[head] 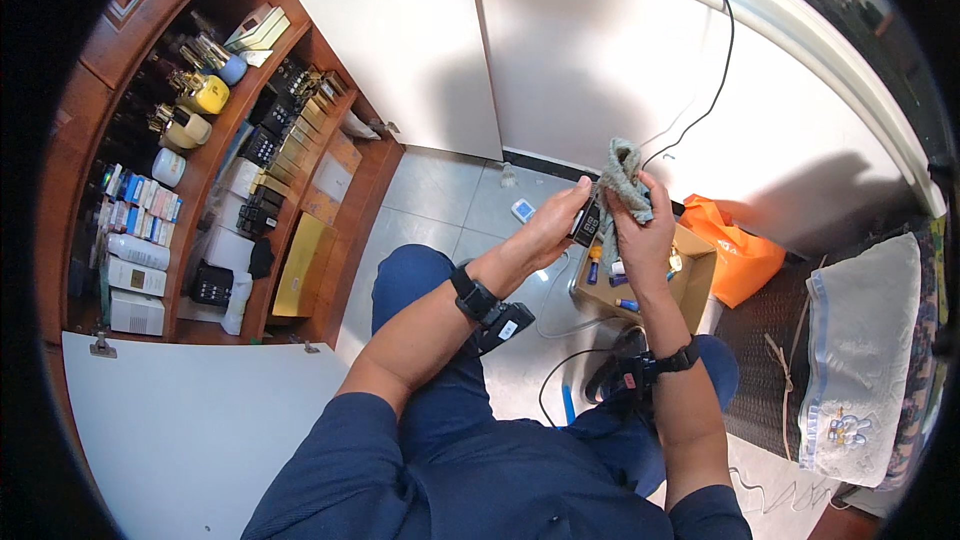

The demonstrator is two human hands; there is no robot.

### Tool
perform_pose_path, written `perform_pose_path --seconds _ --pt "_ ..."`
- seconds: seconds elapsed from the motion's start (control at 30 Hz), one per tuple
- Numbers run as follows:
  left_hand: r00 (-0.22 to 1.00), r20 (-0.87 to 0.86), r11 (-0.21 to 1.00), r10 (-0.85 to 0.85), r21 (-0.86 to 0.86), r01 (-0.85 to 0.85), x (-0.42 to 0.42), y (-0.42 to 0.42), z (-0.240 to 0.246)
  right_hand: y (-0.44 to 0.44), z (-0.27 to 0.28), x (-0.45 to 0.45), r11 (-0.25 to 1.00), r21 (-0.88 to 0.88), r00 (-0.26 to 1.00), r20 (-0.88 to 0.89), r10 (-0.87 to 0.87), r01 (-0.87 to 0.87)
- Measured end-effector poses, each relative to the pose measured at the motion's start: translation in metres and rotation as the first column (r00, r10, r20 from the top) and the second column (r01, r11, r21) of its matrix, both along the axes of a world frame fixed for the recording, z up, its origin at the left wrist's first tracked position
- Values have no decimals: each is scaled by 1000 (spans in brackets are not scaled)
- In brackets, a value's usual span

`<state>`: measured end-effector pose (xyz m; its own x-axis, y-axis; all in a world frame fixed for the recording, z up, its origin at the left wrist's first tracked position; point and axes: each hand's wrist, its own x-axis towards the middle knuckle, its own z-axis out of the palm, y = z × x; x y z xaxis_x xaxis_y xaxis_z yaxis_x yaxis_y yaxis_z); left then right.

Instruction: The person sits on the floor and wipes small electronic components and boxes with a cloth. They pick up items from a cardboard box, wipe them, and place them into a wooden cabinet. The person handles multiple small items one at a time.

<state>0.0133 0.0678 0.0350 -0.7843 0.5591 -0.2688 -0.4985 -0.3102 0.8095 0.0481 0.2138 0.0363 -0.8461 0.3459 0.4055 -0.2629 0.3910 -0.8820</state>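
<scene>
My left hand (553, 227) grips a small black box (588, 226) with pale markings on its face. A grey-green cloth (622, 184) is bunched in my right hand (643, 232), right beside the box. Whether the cloth touches the box I cannot tell. Below my right hand stands an open cardboard box (697, 270) holding several small tubes and bottles, among them a blue tube (627, 305). To my left is an open wooden cabinet (360, 187) with similar black boxes (261, 146) on its middle shelf.
Both white cabinet doors (375, 37) stand open. Bottles (204, 94) and small cartons (142, 214) crowd the upper shelf. On the floor lie a blue-and-white object (523, 210) and a cable (555, 382). An orange bag (731, 251) and a towel-draped seat (862, 360) are at right.
</scene>
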Motion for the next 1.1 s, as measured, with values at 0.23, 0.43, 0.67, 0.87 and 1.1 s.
perform_pose_path --seconds 0.23,0.43,0.67,0.87,1.1 --pt "980 195 980 29 186 -66 -11 -5 -13 8 -11 -4 982 -183 994 84 65 -48" --pt "971 240 980 -9 193 -39 -20 -8 -14 -1 -10 10 983 -114 980 118 158 -144" --pt "957 285 943 48 304 -138 -18 -6 -18 -17 -5 22 971 35 971 42 236 -237" --pt "975 214 984 63 150 -97 -16 -7 -19 -17 -4 20 974 115 980 -29 199 -194" --pt "989 139 998 50 25 -54 -1 -2 -7 -2 -16 5 994 -71 994 68 84 -80"
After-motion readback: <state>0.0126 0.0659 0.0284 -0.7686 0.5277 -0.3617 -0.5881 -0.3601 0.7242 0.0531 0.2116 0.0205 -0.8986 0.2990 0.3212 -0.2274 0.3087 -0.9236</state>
